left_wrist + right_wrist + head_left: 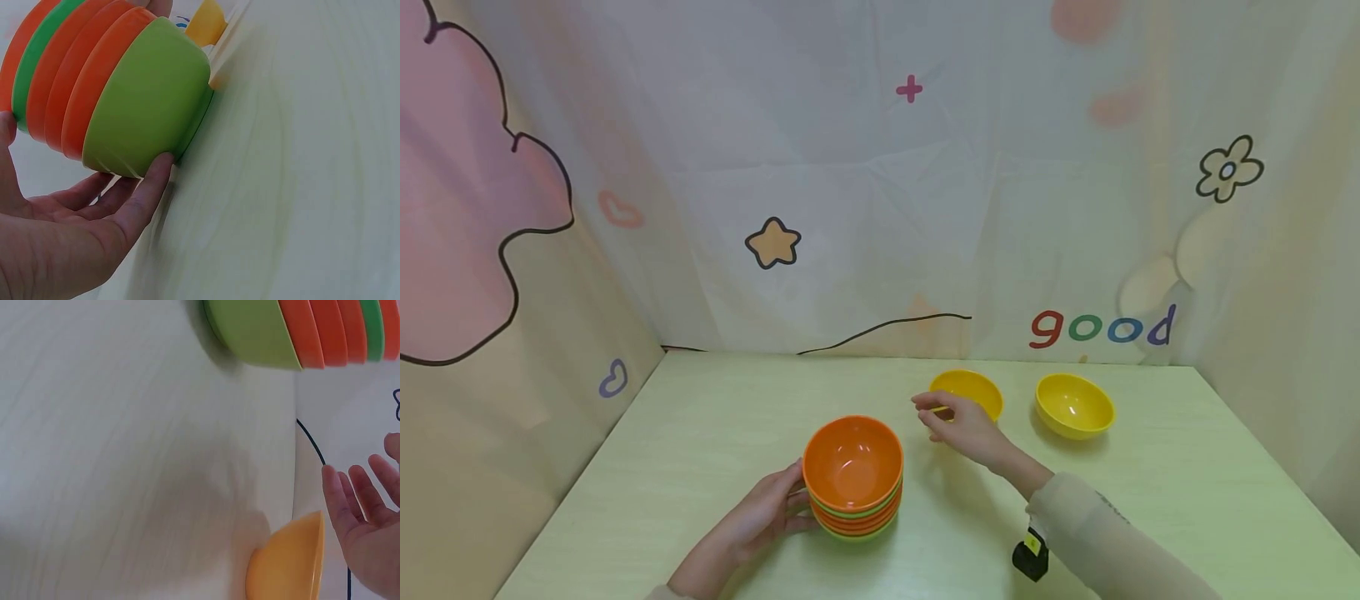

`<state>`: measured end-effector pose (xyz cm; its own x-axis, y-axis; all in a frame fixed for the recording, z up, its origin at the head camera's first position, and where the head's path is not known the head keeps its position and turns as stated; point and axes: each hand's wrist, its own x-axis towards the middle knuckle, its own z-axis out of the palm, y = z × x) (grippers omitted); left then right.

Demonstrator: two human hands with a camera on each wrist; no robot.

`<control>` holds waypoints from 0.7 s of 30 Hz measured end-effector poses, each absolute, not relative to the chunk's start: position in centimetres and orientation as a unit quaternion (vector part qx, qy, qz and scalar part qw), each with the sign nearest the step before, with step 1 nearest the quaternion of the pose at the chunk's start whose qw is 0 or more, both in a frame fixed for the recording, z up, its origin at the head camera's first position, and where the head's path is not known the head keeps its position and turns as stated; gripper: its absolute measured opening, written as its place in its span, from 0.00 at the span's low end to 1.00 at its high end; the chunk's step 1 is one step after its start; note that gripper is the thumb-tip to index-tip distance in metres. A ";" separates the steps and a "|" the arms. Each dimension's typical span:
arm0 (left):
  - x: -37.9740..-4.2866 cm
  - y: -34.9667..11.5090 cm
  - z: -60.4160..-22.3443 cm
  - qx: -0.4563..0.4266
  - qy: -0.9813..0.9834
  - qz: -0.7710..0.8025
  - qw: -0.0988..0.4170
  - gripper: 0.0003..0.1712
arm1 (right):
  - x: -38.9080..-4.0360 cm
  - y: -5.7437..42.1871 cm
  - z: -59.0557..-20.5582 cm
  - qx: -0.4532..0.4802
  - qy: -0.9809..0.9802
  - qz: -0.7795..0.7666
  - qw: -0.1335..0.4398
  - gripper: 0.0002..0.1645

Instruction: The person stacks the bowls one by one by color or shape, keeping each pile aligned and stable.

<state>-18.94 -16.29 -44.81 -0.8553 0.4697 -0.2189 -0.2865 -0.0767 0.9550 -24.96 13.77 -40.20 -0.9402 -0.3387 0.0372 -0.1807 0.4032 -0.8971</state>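
A stack of bowls stands on the table, an orange bowl on top. Beneath it come a green bowl, further orange ones and a light green bowl at the bottom. My left hand rests against the stack's left side, thumb near the top bowl and extended fingers touching the light green one. To the right of the stack my right hand hangs in the air with loosely bent fingers, holding nothing. Behind it, partly hidden in the head view, sits a yellow bowl; in the right wrist view this yellow bowl is below the hand.
Another yellow bowl stands upright farther right on the pale green table. A printed curtain hangs along the table's back edge and both sides. A small black object with a yellow label is by the right sleeve.
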 end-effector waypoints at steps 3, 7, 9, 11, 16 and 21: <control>-19.0 -16.2 -44.8 0.071 0.630 0.729 0.258 0.48 | -25.5 14.2 -40.1 -0.148 0.841 -0.517 0.066 0.21; -19.0 -16.2 -44.8 0.067 0.633 0.726 0.258 0.50 | -26.3 14.7 -39.9 -0.145 0.851 -0.502 0.053 0.21; -19.0 -16.2 -44.8 0.066 0.633 0.726 0.258 0.51 | -26.7 14.9 -39.8 -0.147 0.857 -0.492 0.043 0.20; -19.0 -16.2 -44.8 0.064 0.633 0.727 0.258 0.51 | -27.1 15.2 -39.6 -0.146 0.865 -0.479 0.033 0.19; -19.0 -16.2 -44.8 0.067 0.633 0.729 0.254 0.50 | -28.0 15.6 -39.3 -0.132 0.888 -0.441 0.020 0.18; -18.9 -16.2 -44.9 0.071 0.635 0.727 0.253 0.49 | -28.7 16.2 -39.0 -0.115 0.900 -0.421 0.021 0.19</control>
